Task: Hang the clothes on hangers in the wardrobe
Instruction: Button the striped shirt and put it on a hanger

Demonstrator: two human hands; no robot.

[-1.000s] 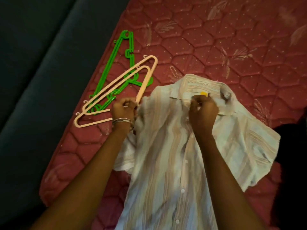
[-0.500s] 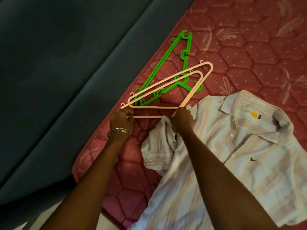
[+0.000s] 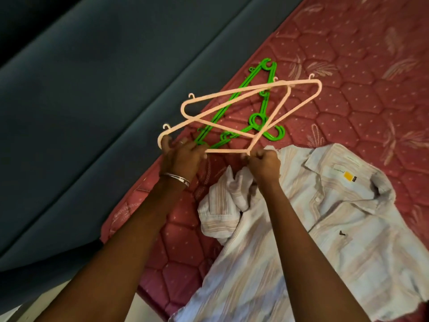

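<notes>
Got both pink hangers point(image 3: 241, 108) lifted off the mattress point(image 3: 348, 66), left hand point(image 3: 181, 156) curled round one corner, right hand point(image 3: 262, 161) pinching the bar where the two cross. They're hooked into each other, so my worry is that if I just yank, the thin plastic could snap at one of those tiny end hooks, or the second one swings loose and drops off the bed edge onto the dark floor side. The green hangers point(image 3: 260, 112) lie flat underneath, also stacked, and could get dragged along. Striped shirt point(image 3: 325, 228) lies right beside my right hand, collar up, one sleeve bunched, soft crinkly cotton with buttons. Mattress is quilted red hexagons, kinda slippery looking
</notes>
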